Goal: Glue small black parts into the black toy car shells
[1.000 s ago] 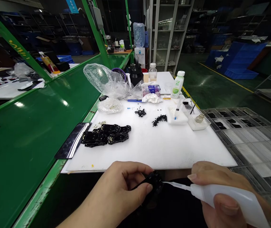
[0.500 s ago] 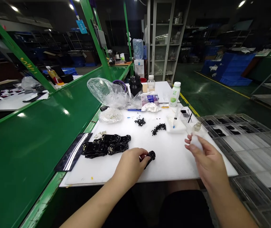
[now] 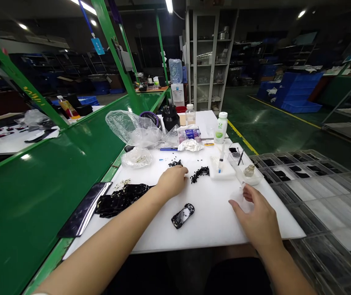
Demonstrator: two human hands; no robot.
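My left hand reaches over the near pile of tiny black parts, fingers bent together at its edge. Whether a part is between the fingertips is hidden. My right hand holds a small whitish, partly see-through piece between thumb and fingers, low over the board's right side. Between the hands, a black toy-car-shaped piece lies flat on the white board. A second, curved pile of tiny black parts lies just right of my left hand. Several similar black car-shaped pieces are stacked left, partly behind my forearm.
A white block with a syringe and a clear tray stand at the board's right. Behind are a white bottle, crumpled tissue and plastic bags. A compartmented tray stands right; a green partition runs left.
My left hand has let go of the black car-shaped piece and moved forward to the tiny black parts. My right hand has lowered slightly leftward with the whitish piece. The view has shifted.
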